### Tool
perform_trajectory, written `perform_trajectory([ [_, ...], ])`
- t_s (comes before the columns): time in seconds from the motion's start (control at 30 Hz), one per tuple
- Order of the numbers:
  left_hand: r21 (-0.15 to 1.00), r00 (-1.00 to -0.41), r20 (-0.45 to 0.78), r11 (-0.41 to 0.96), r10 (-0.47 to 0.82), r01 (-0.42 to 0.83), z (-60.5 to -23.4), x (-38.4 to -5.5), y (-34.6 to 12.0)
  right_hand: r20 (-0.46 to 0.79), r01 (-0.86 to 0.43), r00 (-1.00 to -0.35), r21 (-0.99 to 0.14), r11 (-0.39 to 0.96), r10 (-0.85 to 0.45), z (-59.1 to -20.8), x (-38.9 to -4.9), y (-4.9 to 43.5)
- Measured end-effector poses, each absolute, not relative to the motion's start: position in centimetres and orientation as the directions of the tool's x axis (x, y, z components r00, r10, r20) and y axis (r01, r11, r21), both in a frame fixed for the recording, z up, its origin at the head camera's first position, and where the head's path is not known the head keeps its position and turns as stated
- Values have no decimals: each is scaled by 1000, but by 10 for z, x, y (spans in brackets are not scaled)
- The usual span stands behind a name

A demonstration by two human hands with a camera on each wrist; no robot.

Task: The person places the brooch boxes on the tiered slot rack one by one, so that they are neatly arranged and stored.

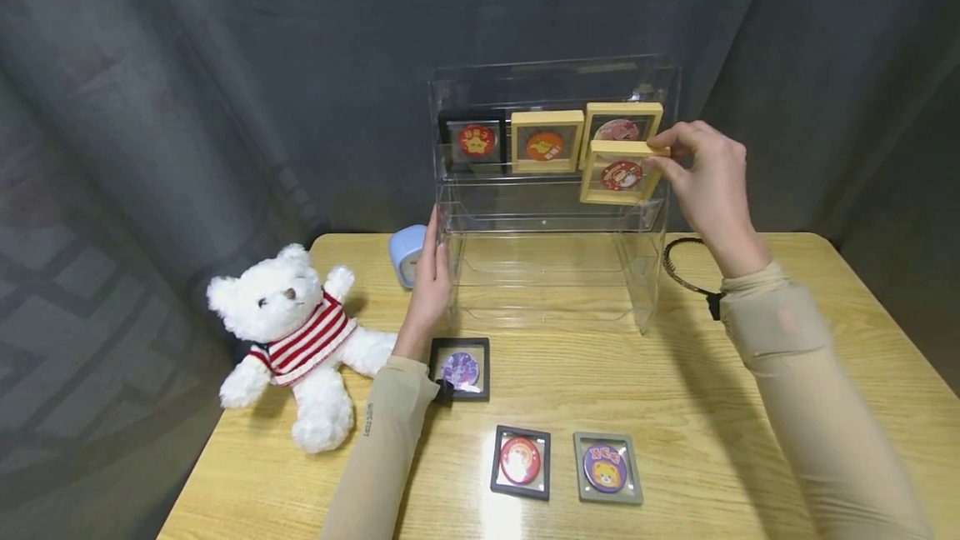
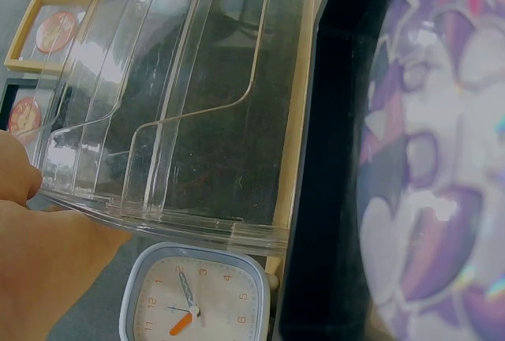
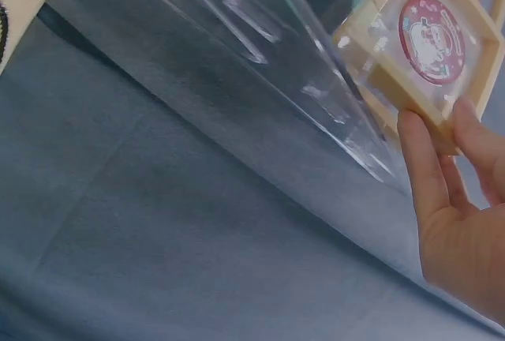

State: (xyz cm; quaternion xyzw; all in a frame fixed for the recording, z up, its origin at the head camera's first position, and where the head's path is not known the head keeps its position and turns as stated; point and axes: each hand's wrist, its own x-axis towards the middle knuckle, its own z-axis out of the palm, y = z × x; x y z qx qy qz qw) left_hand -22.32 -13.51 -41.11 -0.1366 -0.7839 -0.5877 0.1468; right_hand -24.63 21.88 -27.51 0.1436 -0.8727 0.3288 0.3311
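My right hand (image 1: 708, 182) pinches the right upper edge of a yellow square frame (image 1: 590, 182) holding a round red badge. This frame is in front of another yellow frame (image 1: 625, 109) on the upper tier of a clear plastic display rack (image 1: 543, 223). In the right wrist view, thumb and fingertips grip a corner of the held frame (image 3: 394, 88). My left hand (image 1: 429, 282) rests along the rack's left side, its fingers fairly straight. Left of the rear frame, a yellow frame (image 1: 547, 117) and a black frame (image 1: 444, 140) stand on the same tier.
Lying on the wooden table (image 1: 570, 382) are a black frame with a purple badge (image 1: 460, 370), a black frame with a red badge (image 1: 520, 461) and a grey frame (image 1: 636, 473). A white teddy bear (image 1: 311, 348), blue clock (image 1: 405, 252) and dark hoop (image 1: 675, 273) flank the rack.
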Motion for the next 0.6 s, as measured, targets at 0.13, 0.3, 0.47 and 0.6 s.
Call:
perform_trajectory([
  [0.13,885,-924,381,275,42,377,-412,-222,-137,653,-456,-756,-485,747,-37,-282,-246,218],
  [0.3,887,-926,375,275,41,371,-413,-222,-139,652,-457,-757,-486,745,-39,-286,-244,217],
  [0.47,886,-924,379,268,45,377,-412,-222,-139,659,-466,-750,-472,749,-51,-289,-244,215],
  [0.6,880,-918,393,269,53,392,-418,-226,-142,660,-461,-749,-463,757,-52,-292,-244,214],
])
